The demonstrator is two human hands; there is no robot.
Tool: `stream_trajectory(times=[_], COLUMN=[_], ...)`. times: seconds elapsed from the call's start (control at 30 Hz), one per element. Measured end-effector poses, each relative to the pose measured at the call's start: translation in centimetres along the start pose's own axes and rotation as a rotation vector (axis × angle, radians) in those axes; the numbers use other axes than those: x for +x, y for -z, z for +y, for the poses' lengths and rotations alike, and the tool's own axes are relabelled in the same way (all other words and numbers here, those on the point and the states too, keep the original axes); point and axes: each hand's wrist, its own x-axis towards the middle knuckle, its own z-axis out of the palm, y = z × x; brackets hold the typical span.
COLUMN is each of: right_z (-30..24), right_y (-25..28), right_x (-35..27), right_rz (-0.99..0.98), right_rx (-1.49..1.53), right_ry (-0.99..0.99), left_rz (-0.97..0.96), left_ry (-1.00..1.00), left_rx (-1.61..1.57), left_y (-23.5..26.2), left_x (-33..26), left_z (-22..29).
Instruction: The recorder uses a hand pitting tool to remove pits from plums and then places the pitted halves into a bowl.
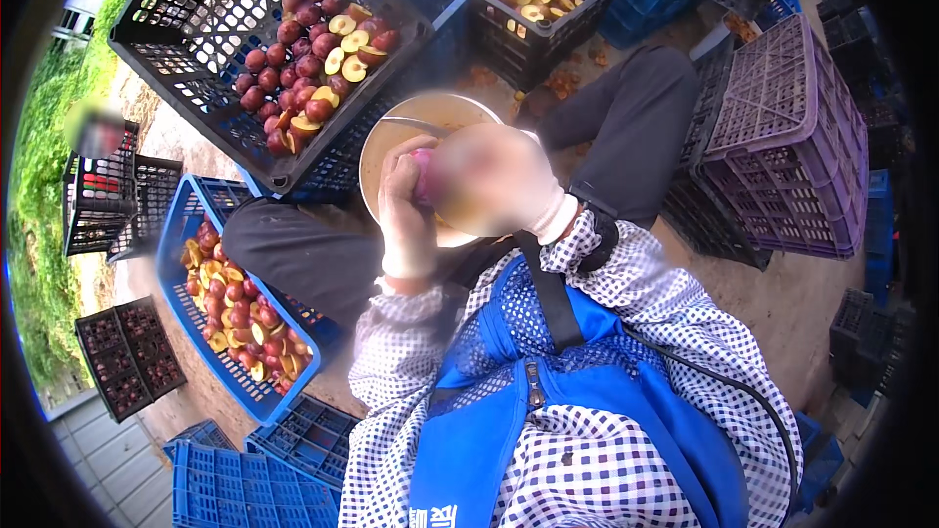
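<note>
My left hand (403,198), in a pale glove, is closed around a reddish-purple plum (426,174). My right hand (523,181), also in a pale glove, meets it from the right; blur covers its fingers, so its grip is unclear. Both hands are over a round, cream-coloured bucket (377,152) between my legs. A thin grey strip (411,124) shows across its far inside, and I cannot make out what it is. Just beyond, a tilted black crate (201,49) holds whole plums (298,64) and yellow-fleshed halves (352,54).
To the left, a blue crate (178,284) holds cut plums (235,308). Another black crate (577,10) of plum halves stands at the far side. Stacked purple crates (778,137) rise at right. Blue crates (245,489) lie at lower left. Fruit scraps (577,68) litter the floor.
</note>
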Motion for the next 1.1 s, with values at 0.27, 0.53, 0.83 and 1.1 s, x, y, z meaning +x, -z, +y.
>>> stream_trajectory(times=[0.27, 0.53, 0.83, 1.1], right_z=[1.0, 2.6, 3.1, -1.4], right_y=[0.1, 2.3, 4.0, -0.5], right_x=[0.9, 2.8, -1.3, -0.8], right_rz=[0.026, -0.260, -0.414, -0.273], right_rx=[-0.310, 0.023, 0.431, 0.139], right_ry=[0.109, -0.523, -0.360, 0.037], left_rz=[-0.008, -0.102, -0.053, 0.014], left_ry=[-0.125, 0.090, 0.153, 0.153], left_rx=[0.396, -0.320, -0.497, -0.503], left_y=[-1.0, 2.4, 3.2, 2.3], left_x=[-1.3, -1.7, -1.8, -1.7], left_z=[0.7, 2.1, 1.3, 0.8])
